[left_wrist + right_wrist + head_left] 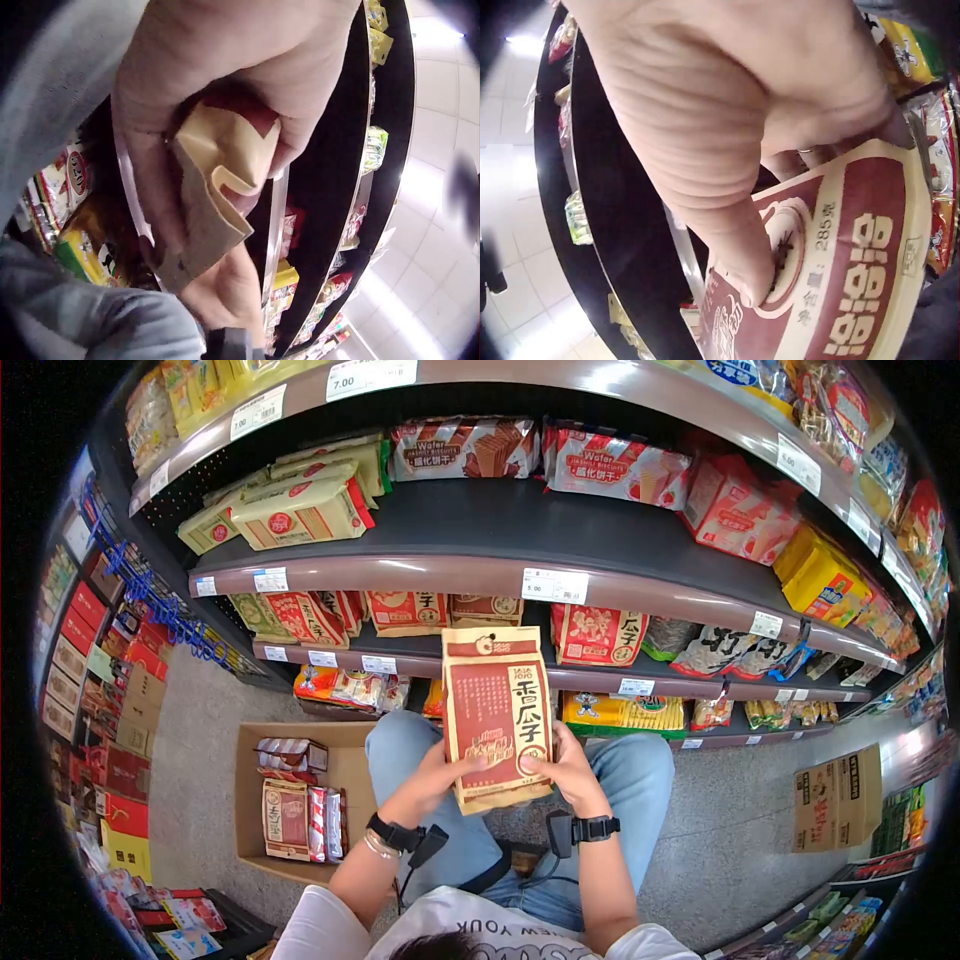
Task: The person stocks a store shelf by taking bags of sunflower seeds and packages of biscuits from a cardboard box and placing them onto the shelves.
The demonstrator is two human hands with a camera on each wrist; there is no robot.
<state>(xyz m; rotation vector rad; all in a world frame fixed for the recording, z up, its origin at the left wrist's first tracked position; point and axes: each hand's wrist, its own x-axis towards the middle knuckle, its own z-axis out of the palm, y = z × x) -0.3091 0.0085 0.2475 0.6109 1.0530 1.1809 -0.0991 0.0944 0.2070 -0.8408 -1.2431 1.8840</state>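
A red and tan paper bag of sunflower seeds point(497, 710) stands upright in front of my lap, held between both hands. My left hand point(437, 772) grips its lower left side, thumb across the front. On the lower right side is my right hand point(574, 770), its thumb on the printed front. The left wrist view shows the bag's folded paper end point(217, 172) between the left fingers and thumb. In the right wrist view the right thumb point(746, 262) presses on the bag's round emblem, while the other fingers are mostly hidden behind it.
Ahead are shelves point(450, 525) with wafer packs point(462, 448) and more seed bags point(600, 635). An open cardboard box point(345, 750) holding several packages sits on the floor by my left knee. Another carton point(838, 800) stands at the right. Blue hooks point(165, 600) line the left side.
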